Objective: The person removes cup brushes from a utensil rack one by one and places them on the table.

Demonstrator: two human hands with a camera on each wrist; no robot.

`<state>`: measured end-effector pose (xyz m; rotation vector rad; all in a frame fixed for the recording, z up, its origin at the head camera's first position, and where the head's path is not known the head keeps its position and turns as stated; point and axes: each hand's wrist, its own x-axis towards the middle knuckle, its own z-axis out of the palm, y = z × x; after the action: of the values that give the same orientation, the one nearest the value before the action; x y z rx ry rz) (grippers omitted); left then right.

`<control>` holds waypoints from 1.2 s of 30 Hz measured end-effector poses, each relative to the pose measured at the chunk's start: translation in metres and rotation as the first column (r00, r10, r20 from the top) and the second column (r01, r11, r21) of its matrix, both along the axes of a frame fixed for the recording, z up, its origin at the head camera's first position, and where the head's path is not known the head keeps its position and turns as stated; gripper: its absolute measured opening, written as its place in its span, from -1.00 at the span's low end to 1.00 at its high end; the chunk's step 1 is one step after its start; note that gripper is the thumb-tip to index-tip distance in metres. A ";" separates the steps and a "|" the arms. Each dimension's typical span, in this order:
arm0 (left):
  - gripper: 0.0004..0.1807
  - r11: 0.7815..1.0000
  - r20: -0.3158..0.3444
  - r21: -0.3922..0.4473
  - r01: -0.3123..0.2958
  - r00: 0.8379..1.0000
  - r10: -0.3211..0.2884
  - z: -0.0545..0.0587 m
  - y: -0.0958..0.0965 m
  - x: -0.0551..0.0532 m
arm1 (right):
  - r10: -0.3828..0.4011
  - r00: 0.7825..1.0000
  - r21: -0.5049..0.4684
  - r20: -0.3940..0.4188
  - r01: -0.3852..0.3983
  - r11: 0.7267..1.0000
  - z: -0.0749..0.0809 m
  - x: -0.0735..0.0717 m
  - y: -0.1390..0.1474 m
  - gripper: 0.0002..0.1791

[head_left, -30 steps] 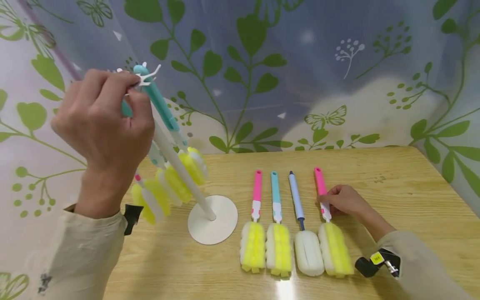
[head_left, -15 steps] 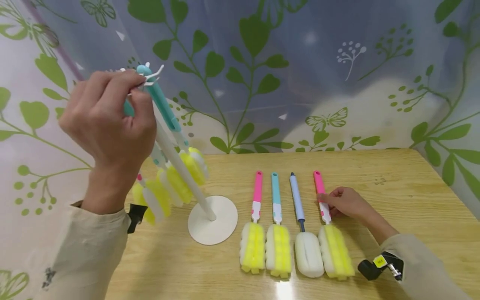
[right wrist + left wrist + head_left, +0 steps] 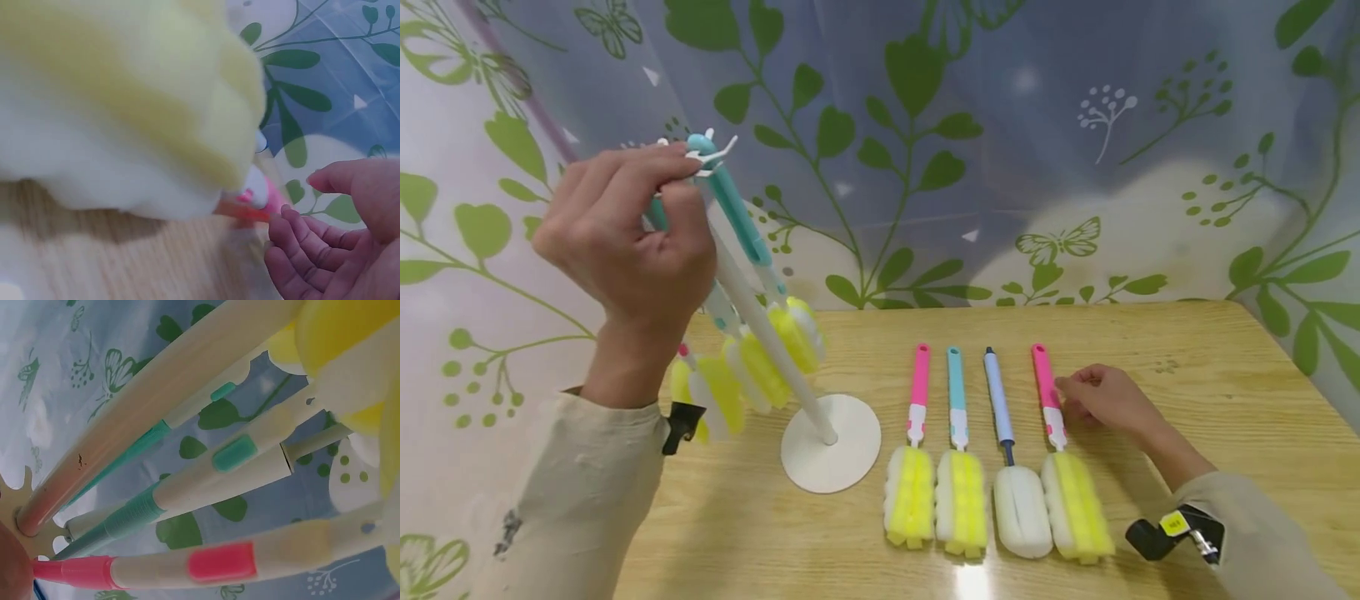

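My left hand [image 3: 632, 225] grips the top of a white hanging stand [image 3: 767, 333], beside its small white hooks [image 3: 722, 154]. Several sponge brushes hang there; a teal-handled brush [image 3: 737, 217] shows in the head view, a pink-handled one [image 3: 219, 562] in the left wrist view. My right hand [image 3: 1108, 400] lies beside the pink handle of the rightmost sponge brush [image 3: 1078, 508] on the table, fingertips close to it. In the right wrist view its thumb and fingers [image 3: 300, 240] are apart, and that brush's sponge head fills the upper left.
Left of that brush lie a blue-handled brush with a white head [image 3: 1021, 508], a teal-handled one [image 3: 962, 500] and another pink-handled one [image 3: 910, 496], in a row. The stand's round base [image 3: 831, 442] is on the wooden table [image 3: 1210, 358]. A leaf-patterned curtain [image 3: 940, 167] hangs behind.
My right hand has let go of the rightmost brush's pink handle and drawn slightly to its right. My left hand keeps its grip at the stand's top.
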<state>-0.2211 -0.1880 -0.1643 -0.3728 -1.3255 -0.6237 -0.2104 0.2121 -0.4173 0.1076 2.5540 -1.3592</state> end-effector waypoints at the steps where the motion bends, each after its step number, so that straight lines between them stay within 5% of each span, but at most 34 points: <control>1: -0.66 1.000 -0.002 -0.001 0.021 1.000 -0.021 0.000 -0.001 0.000 | -0.002 1.000 -0.001 -0.012 0.002 1.000 0.002 0.000 0.000 -0.38; 6: -0.64 0.991 0.005 0.004 0.132 0.991 -0.132 0.002 -0.006 0.002 | -0.008 0.998 -0.049 -0.063 0.005 0.999 0.017 0.000 -0.003 -0.38; 9: -0.63 0.972 0.022 0.015 0.236 0.971 -0.237 0.003 -0.010 0.003 | -0.008 0.997 -0.057 -0.082 0.003 0.998 0.025 -0.001 -0.008 -0.37; 12: -0.64 0.935 0.042 0.024 0.353 0.934 -0.354 0.002 -0.014 0.005 | 0.004 0.995 -0.066 -0.103 -0.011 0.998 0.033 -0.003 -0.015 -0.39; 18: -0.67 0.838 0.081 0.062 0.542 0.834 -0.546 0.002 -0.027 0.009 | 0.046 0.988 -0.120 -0.151 -0.064 0.991 0.043 -0.007 -0.036 -0.44; 20: -0.67 0.800 0.086 0.081 0.594 0.796 -0.599 0.001 -0.031 0.009 | 0.058 0.984 -0.125 -0.167 -0.080 0.989 0.046 -0.008 -0.042 -0.46; 23: -0.68 0.723 0.093 0.106 0.683 0.717 -0.691 0.001 -0.037 0.007 | 0.068 0.981 -0.133 -0.183 -0.093 0.987 0.051 -0.009 -0.050 -0.49; 30: -0.67 0.504 0.147 0.182 0.844 0.483 -0.863 0.004 -0.053 0.004 | 0.100 0.973 -0.154 -0.208 -0.133 0.979 0.058 -0.012 -0.068 -0.57; 31: -0.67 0.486 0.161 0.186 0.854 0.462 -0.872 0.004 -0.055 0.004 | 0.106 0.972 -0.163 -0.211 -0.142 0.976 0.060 -0.012 -0.072 -0.58; 33: -0.66 0.492 0.199 0.180 0.852 0.458 -0.866 0.006 -0.057 0.005 | 0.130 0.966 -0.177 -0.223 -0.171 0.969 0.064 -0.015 -0.080 -0.61; 34: -0.66 0.518 0.220 0.172 0.838 0.480 -0.849 0.007 -0.058 0.006 | 0.146 0.962 -0.187 -0.230 -0.191 0.964 0.067 -0.017 -0.085 -0.62; 35: -0.65 0.568 0.250 0.155 0.808 0.524 -0.814 0.009 -0.058 0.008 | 0.164 0.956 -0.194 -0.242 -0.214 0.958 0.070 -0.018 -0.090 -0.63; 36: -0.64 0.636 0.282 0.125 0.761 0.587 -0.759 0.009 -0.057 0.010 | 0.182 0.950 -0.201 -0.253 -0.236 0.951 0.073 -0.019 -0.095 -0.64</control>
<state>-0.2112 -0.2453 -0.1549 -0.9127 -1.4416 -1.4609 -0.2297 0.1169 -0.3443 -0.3775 2.4733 -1.6497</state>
